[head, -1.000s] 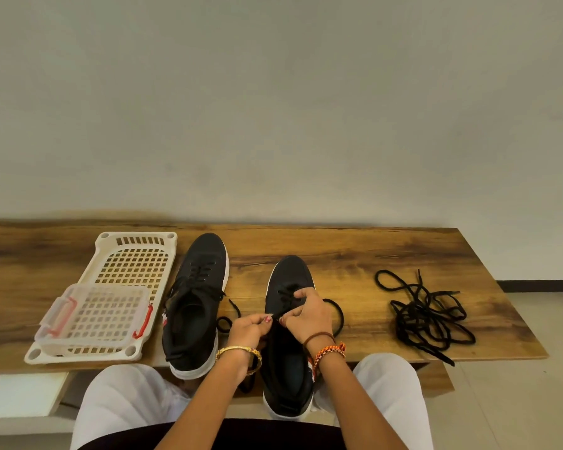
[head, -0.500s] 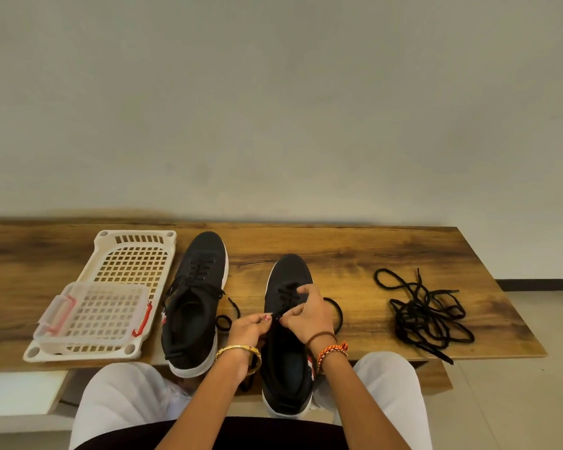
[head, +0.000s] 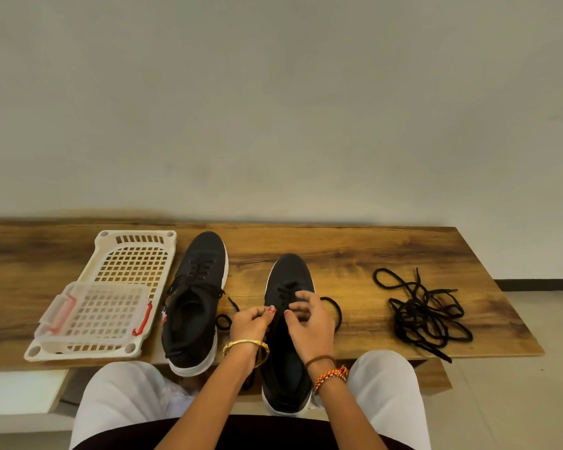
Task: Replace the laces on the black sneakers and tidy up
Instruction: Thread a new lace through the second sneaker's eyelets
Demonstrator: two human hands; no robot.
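Both hands sit over the right sneaker (head: 290,274) at the bench's (head: 355,254) front edge — the left hand (head: 249,321) with fingers curled, pinching its lace (head: 335,311); the right hand (head: 309,315) curled too, fingertips at the eyelets, though whether it grips the lace I cannot tell. Just left stands the other sneaker (head: 195,297), laced, beside a basket (head: 134,251). Loose laces (head: 426,313) lie tangled well to the right.

Wooden bench (head: 355,251): tray (head: 111,254), two sneakers (head: 195,287), loose laces (head: 426,316).
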